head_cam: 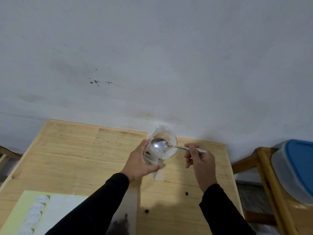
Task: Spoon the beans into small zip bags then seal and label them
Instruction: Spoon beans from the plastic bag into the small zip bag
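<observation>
At the bottom left of the frame a pale green sheet of white oval labels (32,216) lies on the light wooden desk (81,155), and beside it, bottom centre, a clear plastic bag of dark beans (122,223) shows blurred between the black sleeves. Further up, at centre, the left hand (141,162) has its grip wrapped around a small clear zip bag (160,148), held open above the desk with a few dark beans inside. The right hand (199,161) pinches the handle of a shiny metal spoon (166,145), its bowl at the bag's mouth. At the right edge, a blue-lidded plastic container (295,170) rests on a wooden stand.
</observation>
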The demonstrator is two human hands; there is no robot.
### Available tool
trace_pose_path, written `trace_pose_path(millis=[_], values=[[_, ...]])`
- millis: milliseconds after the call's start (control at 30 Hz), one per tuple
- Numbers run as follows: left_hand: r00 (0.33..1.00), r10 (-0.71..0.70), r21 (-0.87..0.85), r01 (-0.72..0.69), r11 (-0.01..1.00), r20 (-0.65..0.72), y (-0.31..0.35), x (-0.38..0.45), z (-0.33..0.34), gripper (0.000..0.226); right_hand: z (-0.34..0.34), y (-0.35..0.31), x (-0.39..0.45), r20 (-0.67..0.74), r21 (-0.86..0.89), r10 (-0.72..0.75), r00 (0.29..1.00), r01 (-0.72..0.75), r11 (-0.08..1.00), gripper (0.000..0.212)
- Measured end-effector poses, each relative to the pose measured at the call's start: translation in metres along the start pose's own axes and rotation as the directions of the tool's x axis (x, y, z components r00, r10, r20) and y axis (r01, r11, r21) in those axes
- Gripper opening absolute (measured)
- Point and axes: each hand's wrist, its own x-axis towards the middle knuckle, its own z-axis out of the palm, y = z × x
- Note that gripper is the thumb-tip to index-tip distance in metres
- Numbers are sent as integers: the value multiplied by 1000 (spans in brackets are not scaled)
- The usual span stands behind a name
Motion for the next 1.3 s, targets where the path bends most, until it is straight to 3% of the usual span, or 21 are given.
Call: trace_pose_path(millis=[100, 467, 1000, 1300], values=[[1000, -1, -7, 1, 1000, 3, -4, 0, -3, 98, -6, 9, 10, -88, 75, 59, 994, -52, 996, 20], [996, -46, 3, 45, 999, 80, -10, 0, -3, 97, 7, 65, 25, -175, -126, 222, 959, -246, 961, 17], [979, -93, 22, 91, 996, 179, -7, -4, 22, 100, 22, 75, 11, -253, 1, 273, 928, -282, 959, 15], [991, -108, -31, 111, 993, 73, -5, 3, 17, 100, 8, 70, 14, -217, -88, 178, 960, -201, 976, 16]])
